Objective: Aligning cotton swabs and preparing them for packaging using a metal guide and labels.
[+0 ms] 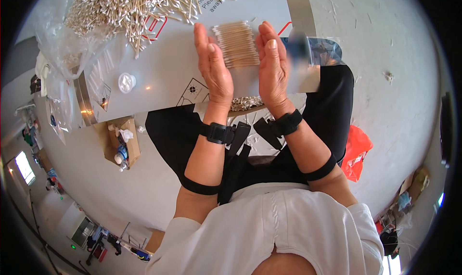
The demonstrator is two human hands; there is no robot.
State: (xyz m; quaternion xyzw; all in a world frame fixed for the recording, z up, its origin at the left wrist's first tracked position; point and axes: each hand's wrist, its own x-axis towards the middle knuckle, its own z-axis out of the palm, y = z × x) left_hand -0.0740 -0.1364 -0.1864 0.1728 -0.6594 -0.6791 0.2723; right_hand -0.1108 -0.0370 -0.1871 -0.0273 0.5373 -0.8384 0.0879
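A neat row of cotton swabs (236,45) lies on the grey table top (168,65), their wooden sticks running left to right. My left hand (214,68) is upright on its edge at the left ends of the sticks, fingers stretched out. Facing it at the right ends is my right hand (273,63), also with straight fingers. The palms seem to be at or very close to the swab tips; contact is hard to make out. A large loose heap of cotton swabs (115,10) spreads over the far left of the table.
Clear plastic bags (53,49) hang over the table's left edge. A small white-topped cup (126,82) stands left of my hands. More swabs (246,103) show below the near edge. An open cardboard box (120,142) and a red bag (356,152) are on the floor.
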